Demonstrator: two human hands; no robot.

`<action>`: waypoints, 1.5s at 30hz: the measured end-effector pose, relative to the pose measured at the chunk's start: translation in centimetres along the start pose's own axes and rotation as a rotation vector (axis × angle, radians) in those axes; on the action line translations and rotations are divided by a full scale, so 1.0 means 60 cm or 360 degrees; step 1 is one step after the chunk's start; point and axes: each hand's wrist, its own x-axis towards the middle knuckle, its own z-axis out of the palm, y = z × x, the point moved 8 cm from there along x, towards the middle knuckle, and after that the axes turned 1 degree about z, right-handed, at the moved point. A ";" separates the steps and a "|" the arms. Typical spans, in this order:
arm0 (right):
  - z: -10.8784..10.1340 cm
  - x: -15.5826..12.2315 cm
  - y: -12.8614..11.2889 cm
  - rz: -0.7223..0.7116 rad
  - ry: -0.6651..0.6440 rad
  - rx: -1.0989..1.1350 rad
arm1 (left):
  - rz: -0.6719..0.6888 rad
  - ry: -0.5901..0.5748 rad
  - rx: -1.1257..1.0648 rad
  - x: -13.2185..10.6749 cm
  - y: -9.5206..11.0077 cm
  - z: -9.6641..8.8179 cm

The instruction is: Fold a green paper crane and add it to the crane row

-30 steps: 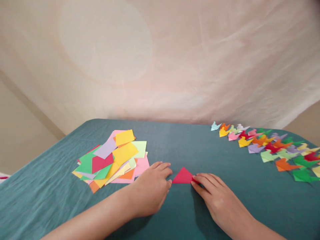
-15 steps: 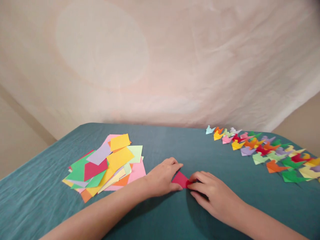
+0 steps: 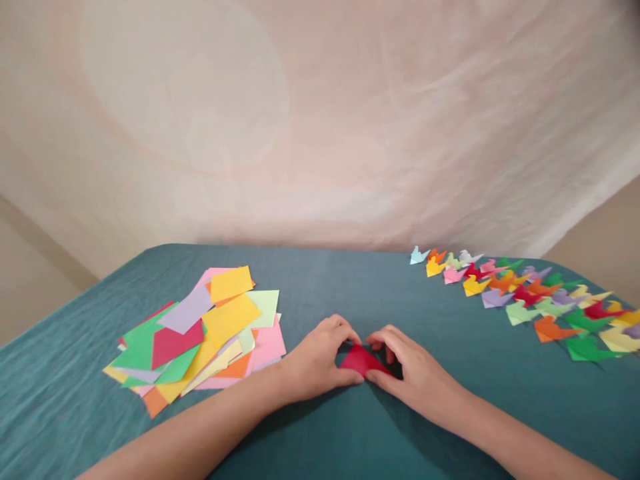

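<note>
A small piece of red paper (image 3: 361, 361), folded, lies on the teal tablecloth between my two hands. My left hand (image 3: 325, 353) grips its left side, with the thumb at the near corner and the fingertips at the far one. From the right, my right hand (image 3: 407, 367) holds the paper too, its thumb on the near edge and its bent fingers at the far side. The right part of the paper is partly hidden by my right thumb and fingers.
Left of my hands lies a loose pile of coloured paper sheets (image 3: 233, 317). At the right, rows of folded paper birds (image 3: 520, 312) stand on the teal tablecloth (image 3: 320, 287). Behind the table hangs a pale cloth (image 3: 320, 133).
My right hand has shifted from the paper's right corner to its near and far edges, thumb now close to my left thumb. The view has turned slightly.
</note>
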 end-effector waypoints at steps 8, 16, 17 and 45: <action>0.003 -0.003 0.006 0.0059 0.0087 0.0154 | -0.0186 0.0100 -0.0624 0.002 -0.018 0.022; -0.010 0.001 0.014 0.0014 0.0215 0.0519 | -0.0198 0.0288 -0.0944 0.001 -0.041 0.027; -0.012 0.002 0.018 0.0043 0.0242 0.0568 | -0.0237 0.0274 -0.0991 0.002 -0.043 0.028; -0.017 0.011 0.040 0.0179 0.0328 0.0848 | -0.0371 0.0359 -0.1123 0.007 -0.049 0.015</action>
